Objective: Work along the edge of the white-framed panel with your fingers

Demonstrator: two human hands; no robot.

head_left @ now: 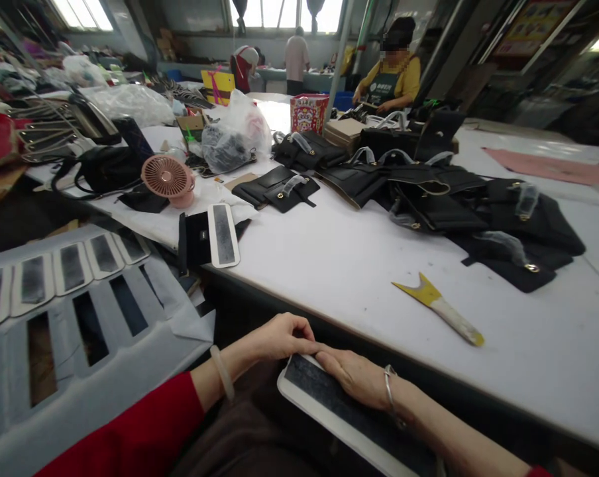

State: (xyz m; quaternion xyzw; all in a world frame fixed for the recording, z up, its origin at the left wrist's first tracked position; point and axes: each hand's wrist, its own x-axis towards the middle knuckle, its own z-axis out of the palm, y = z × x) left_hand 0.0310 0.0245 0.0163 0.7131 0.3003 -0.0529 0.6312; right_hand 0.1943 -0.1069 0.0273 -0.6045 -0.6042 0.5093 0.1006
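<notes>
A long dark panel with a white border and rounded corners (324, 412) rests across my lap, below the table's front edge. At its far end, my left hand (285, 336) has thumb and index finger pinched together at the rim. My right hand (352, 376) wraps over the panel's right side, its thumb on the dark face and its fingertips meeting the left hand's; the fingers beneath are hidden. Another white-bordered panel (224, 235) leans on a black bag piece (194, 240) at the table edge.
On the white table (299, 258) lies a yellow forked tool (441, 310). Black bags (429, 192) with wrapped handles are heaped beyond it. A pink fan (167, 177) stands at left. More panels (71, 266) line a grey slotted sheet (145, 361). A co-worker (391, 73) stands across the table.
</notes>
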